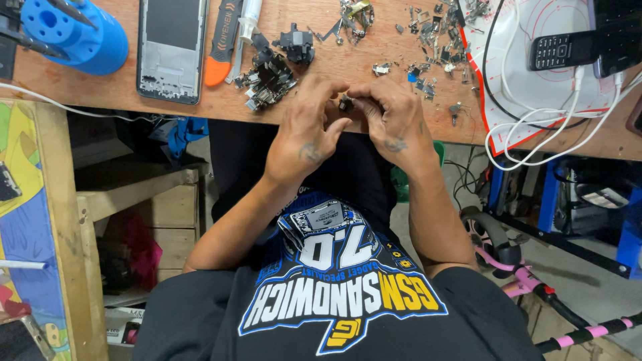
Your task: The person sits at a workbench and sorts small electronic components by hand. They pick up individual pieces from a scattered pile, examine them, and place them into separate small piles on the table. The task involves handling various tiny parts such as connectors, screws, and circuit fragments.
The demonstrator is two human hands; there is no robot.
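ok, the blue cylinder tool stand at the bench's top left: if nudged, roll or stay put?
The blue stand seems upright on its flat base, so it probably slides rather than rolls. It looks like plastic, likely light. Tools poking from its top could make it tippy.

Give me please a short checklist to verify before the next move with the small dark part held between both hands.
1. Small dark part is pinched between the fingertips of both hands: ok.
2. Left hand and right hand are over the wooden bench edge, so a dropped part may miss the bench and fall: not ok.
3. Part's face and orientation visible: cannot tell, the fingers cover most of it.
4. Pile of dark components lies apart from the hands: ok.
5. Scattered metal bits lie apart from the hands: ok.
6. White cables hang right of the right hand, not touching it: ok.
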